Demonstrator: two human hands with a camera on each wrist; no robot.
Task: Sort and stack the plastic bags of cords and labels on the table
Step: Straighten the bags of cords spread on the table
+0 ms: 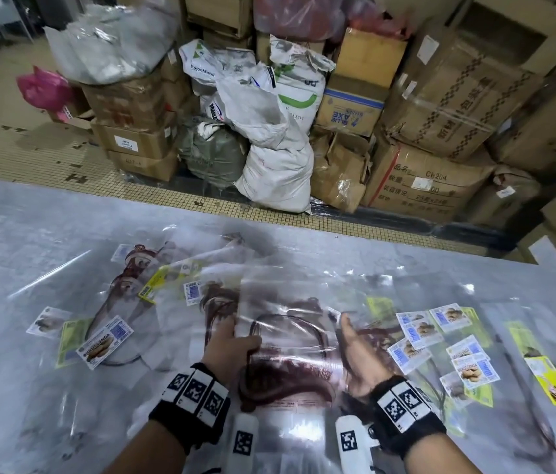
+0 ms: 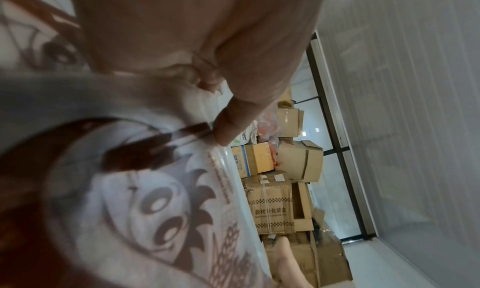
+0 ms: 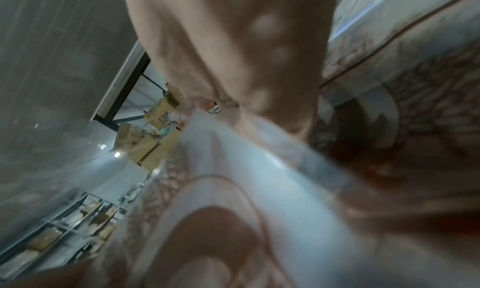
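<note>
Plastic bag [image 1: 287,340] with dark cords lies in the middle of the counter [image 1: 30,217], among other bags and labels; it looks light, soft and slippery, so I would pinch it at the edges. Head view: left hand [image 1: 232,347] grasps its left edge, right hand [image 1: 358,357] is released, palm against the right edge; left wrist view: the thumb [image 2: 239,118] presses on the film; right wrist view: too blurred to tell more.
</note>
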